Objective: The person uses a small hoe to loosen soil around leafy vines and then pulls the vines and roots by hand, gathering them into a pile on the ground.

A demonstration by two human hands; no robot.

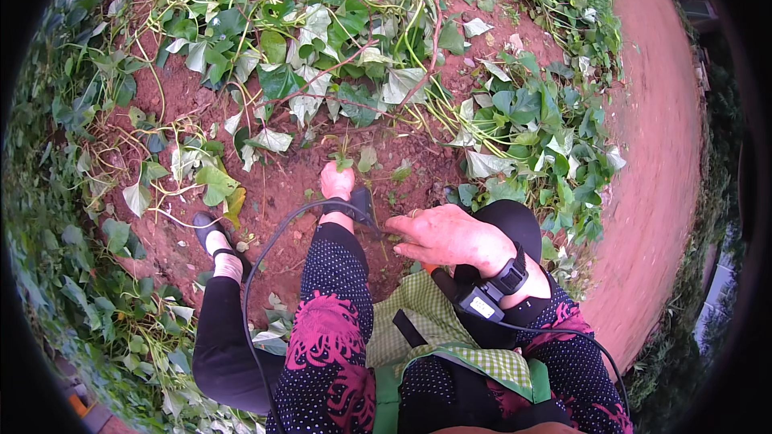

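My left hand (338,179) reaches forward, low over the reddish soil (289,193), its fingers closed around a small green weed (344,163). Nearer to me and to the right, my right hand (440,232) hangs in the air with a ring on a finger. Its index finger and thumb point left, a little apart, and nothing shows between them. Each wrist bears a strapped black device with a cable. Past my left hand lies a heap of leafy green vines (338,30), many leaves turned pale side up.
Reddish-brown bare branches (435,36) lie across the vines. More leafy vines (543,114) grow to the right, beside a reddish dirt path (654,163). Dense foliage (54,102) is on the left. My shoe (208,229) rests on soil; a green checked apron (416,307) covers my lap.
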